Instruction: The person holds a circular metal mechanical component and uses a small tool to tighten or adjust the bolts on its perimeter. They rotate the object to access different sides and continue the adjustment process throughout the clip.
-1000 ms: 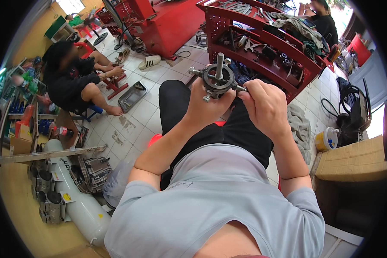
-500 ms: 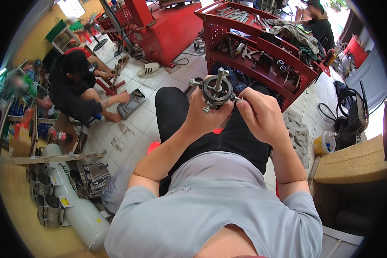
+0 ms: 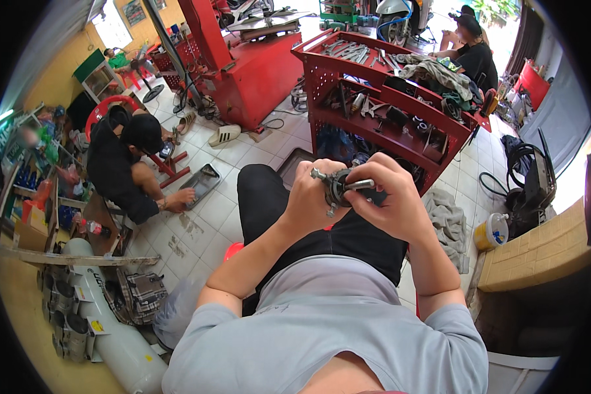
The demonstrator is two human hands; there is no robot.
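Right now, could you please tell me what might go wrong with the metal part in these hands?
The screw-studded metal ring is held over the black trousers, so if the left hand loosened, it might drop onto them or the tiled floor. The right hand grips close around the metal rod, so a slip might pinch that hand.

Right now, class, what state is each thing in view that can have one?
Metal ring device: held in both hands
Left hand: wrapped around the device
Right hand: pinching the metal rod
Red tool cart: loaded
Wrenches: loose on top
Grey cloth: crumpled
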